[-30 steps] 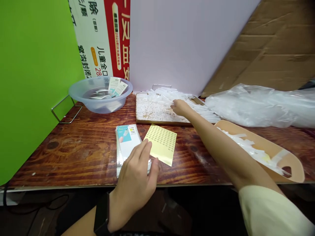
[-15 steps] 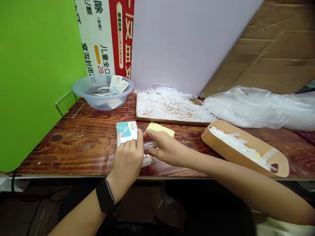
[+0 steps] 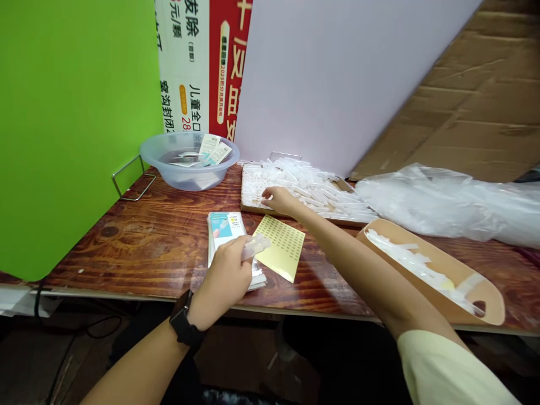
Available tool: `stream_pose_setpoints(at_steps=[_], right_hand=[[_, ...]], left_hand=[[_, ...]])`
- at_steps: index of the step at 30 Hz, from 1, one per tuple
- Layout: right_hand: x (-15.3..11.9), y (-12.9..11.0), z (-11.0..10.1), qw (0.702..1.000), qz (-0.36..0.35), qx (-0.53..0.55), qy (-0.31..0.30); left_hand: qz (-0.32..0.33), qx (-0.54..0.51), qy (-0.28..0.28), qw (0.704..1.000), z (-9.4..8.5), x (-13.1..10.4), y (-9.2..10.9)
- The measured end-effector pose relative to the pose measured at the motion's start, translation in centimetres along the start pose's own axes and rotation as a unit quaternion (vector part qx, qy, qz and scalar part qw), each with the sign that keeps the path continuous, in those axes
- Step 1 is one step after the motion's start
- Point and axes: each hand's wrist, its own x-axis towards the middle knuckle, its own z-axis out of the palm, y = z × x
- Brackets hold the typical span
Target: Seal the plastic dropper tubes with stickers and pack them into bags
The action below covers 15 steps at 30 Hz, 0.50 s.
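Observation:
My left hand (image 3: 230, 270) is closed on a small translucent plastic tube (image 3: 256, 246), whose end sticks out past the fingertips. Beneath that hand is a stack of printed cards (image 3: 225, 226) in blue and white. A yellow sticker sheet (image 3: 282, 247) with rows of small marks lies just right of the stack. My right hand (image 3: 278, 201) reaches over the front left part of a shallow cardboard tray (image 3: 291, 212). Thumb and forefinger there are curved and apart, close to small white pieces (image 3: 253, 188); nothing shows between them. Longer clear plastic tubes (image 3: 320, 188) fill the tray's other side.
A translucent blue basin (image 3: 189, 174) with printed packets stands at the back left, near a green panel (image 3: 76, 124) on a wire stand. To the right sit a tan bin (image 3: 422, 253) of white strips and a clear plastic bag (image 3: 442, 197).
My right hand has left the tube beside my left hand and moved forward to the tray. My left hand keeps the tube. More of the yellow sheet shows, and the view has shifted slightly.

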Motion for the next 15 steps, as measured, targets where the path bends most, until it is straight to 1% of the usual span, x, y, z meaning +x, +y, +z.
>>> stream_pose_setpoints(at_steps=[3, 6, 10, 15], right_hand=[[1.6, 0.9, 1.5, 0.999, 0.010, -0.023, -0.034], [2.2, 1.1, 1.9, 0.998, 0.023, -0.035, -0.046], [3.3, 0.8, 1.5, 0.996, 0.040, -0.024, -0.078], [4.5, -0.1, 1.5, 0.991, 0.069, -0.016, -0.114]], left_hand=[[-0.025, -0.120, -0.020, 0.992, 0.4, 0.1, -0.2], [-0.048, -0.210, -0.030, 0.976, 0.3, 0.2, -0.2], [-0.067, -0.240, -0.037, 0.968, 0.1, 0.3, 0.1], [-0.076, -0.232, -0.037, 0.969, 0.2, 0.1, 0.1]])
